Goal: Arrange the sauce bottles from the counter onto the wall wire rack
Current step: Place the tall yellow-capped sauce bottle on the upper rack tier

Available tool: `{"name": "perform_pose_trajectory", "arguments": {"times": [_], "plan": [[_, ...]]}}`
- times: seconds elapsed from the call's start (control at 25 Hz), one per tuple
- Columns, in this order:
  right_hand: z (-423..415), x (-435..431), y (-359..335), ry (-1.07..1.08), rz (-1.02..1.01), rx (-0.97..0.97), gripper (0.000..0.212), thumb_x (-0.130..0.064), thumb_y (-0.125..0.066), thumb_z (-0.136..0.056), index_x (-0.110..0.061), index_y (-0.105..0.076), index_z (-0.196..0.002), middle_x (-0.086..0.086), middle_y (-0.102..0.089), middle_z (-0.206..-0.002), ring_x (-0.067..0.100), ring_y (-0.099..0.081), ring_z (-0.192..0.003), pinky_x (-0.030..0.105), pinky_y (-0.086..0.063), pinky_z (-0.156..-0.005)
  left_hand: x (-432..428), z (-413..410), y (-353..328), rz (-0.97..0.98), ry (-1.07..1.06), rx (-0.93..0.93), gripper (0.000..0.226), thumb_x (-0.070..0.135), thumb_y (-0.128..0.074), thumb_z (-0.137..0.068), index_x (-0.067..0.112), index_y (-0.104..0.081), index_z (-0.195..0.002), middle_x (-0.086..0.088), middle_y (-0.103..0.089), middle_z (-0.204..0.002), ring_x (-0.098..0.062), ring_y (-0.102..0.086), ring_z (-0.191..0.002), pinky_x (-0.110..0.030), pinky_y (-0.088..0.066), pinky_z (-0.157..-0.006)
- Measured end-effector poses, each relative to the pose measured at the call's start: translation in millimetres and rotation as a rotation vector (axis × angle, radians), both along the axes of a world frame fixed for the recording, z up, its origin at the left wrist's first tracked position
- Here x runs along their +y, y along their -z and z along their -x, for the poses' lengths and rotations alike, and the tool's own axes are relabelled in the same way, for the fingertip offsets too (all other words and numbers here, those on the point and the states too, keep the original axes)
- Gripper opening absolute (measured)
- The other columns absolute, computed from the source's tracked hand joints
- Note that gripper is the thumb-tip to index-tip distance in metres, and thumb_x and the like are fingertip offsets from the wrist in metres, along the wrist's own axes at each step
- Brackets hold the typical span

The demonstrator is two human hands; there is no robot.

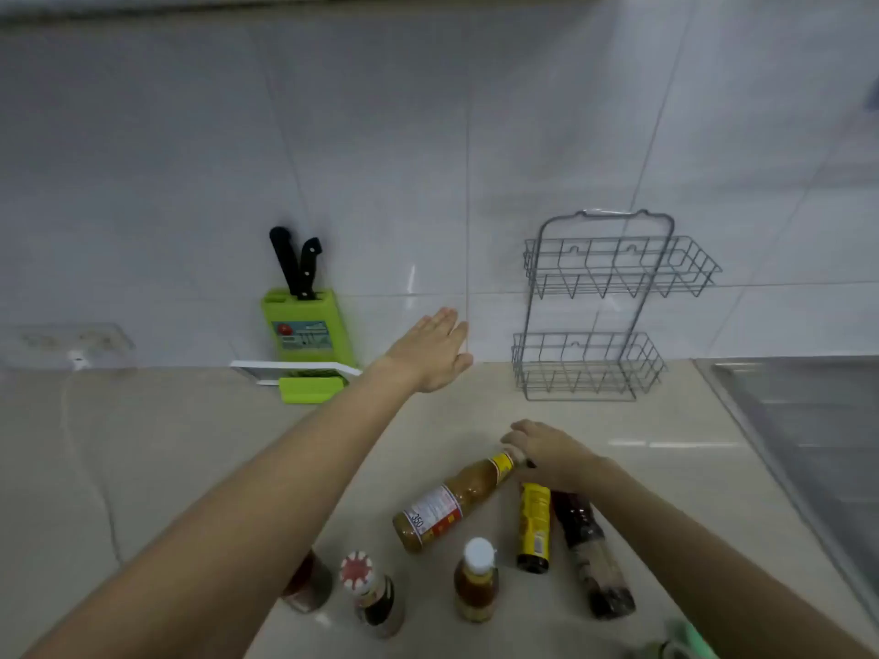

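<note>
A grey two-tier wire rack point(594, 306) hangs on the tiled wall at the right, both tiers bare. Several sauce bottles crowd the beige counter point(190, 444) near me. An orange-brown bottle point(452, 501) with a white label is tilted, and my right hand point(547, 451) is closed over its top. Beside it are a yellow-labelled dark bottle point(533, 527) and a long dark bottle point(592, 558). In front stand a white-capped bottle point(475, 580), a red-and-white-capped bottle point(373, 594) and a dark bottle point(308, 585) half hidden by my arm. My left hand point(430, 351) reaches forward, flat, fingers extended, holding nothing.
A green knife block point(307, 328) with two black-handled knives stands against the wall at the left, with a white board and green holder point(309, 390) in front of it. A steel sink point(804, 420) lies at the right. A wall socket point(71, 342) is at far left.
</note>
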State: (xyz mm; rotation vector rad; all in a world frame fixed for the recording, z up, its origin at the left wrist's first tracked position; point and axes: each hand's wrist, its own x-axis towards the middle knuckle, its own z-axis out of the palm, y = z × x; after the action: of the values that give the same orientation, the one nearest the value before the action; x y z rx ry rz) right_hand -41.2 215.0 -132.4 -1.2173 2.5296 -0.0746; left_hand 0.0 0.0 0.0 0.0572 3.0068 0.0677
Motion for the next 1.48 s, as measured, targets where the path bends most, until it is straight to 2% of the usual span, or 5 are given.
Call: {"name": "perform_pose_trajectory", "arguments": {"times": [0.44,0.56,0.72,1.0,1.48], "plan": [[45,-38,35,-0.291,-0.272,0.051,0.046,-0.028,-0.058,-0.086,-0.021,-0.049,-0.130,0.010,-0.056,-0.128,0.027,-0.049,-0.123,0.048,-0.014,-0.115,-23,45,58,-0.072,-0.051,-0.238,0.066,0.042,-0.030,-0.102,0.005,-0.008,-0.153,-0.014,0.001,-0.163,-0.024,0.005,-0.152,-0.038,-0.001,-0.123],[59,-35,4,-0.284,-0.037,-0.257,0.039,-0.045,-0.063,-0.085,-0.023,-0.059,-0.117,0.003,-0.066,-0.114,0.022,-0.060,-0.106,0.037,-0.042,-0.095,-24,54,59,-0.175,-0.105,-0.240,0.066,0.040,-0.033,-0.102,0.005,-0.011,-0.152,-0.015,-0.003,-0.163,-0.024,0.003,-0.152,-0.037,-0.002,-0.122],[47,-29,-25,-0.078,0.358,-0.492,0.024,-0.043,-0.061,-0.089,-0.023,-0.064,-0.102,-0.003,-0.070,-0.098,0.011,-0.064,-0.091,0.028,-0.050,-0.078,-24,57,54,-0.266,-0.164,-0.223,0.064,0.039,-0.035,-0.101,0.005,-0.016,-0.152,-0.013,-0.009,-0.163,-0.022,-0.001,-0.152,-0.035,-0.006,-0.121],[29,-6,-52,0.436,0.671,-0.164,0.040,-0.038,-0.054,-0.092,-0.006,-0.054,-0.069,0.008,-0.058,-0.061,0.021,-0.055,-0.062,0.028,-0.037,-0.052,-21,52,29,-0.383,-0.198,-0.121,0.061,0.040,-0.036,-0.101,0.004,-0.025,-0.149,-0.013,-0.024,-0.159,-0.022,-0.016,-0.149,-0.032,-0.017,-0.118],[73,106,-223,0.911,1.269,0.198,0.040,-0.041,-0.049,-0.087,-0.012,-0.049,-0.060,0.007,-0.053,-0.057,0.027,-0.052,-0.060,0.037,-0.042,-0.058,12,78,-7,-0.556,-0.215,0.030,0.050,0.033,-0.031,-0.103,0.004,-0.035,-0.144,-0.016,-0.038,-0.151,-0.026,-0.036,-0.140,-0.033,-0.027,-0.115]]}}
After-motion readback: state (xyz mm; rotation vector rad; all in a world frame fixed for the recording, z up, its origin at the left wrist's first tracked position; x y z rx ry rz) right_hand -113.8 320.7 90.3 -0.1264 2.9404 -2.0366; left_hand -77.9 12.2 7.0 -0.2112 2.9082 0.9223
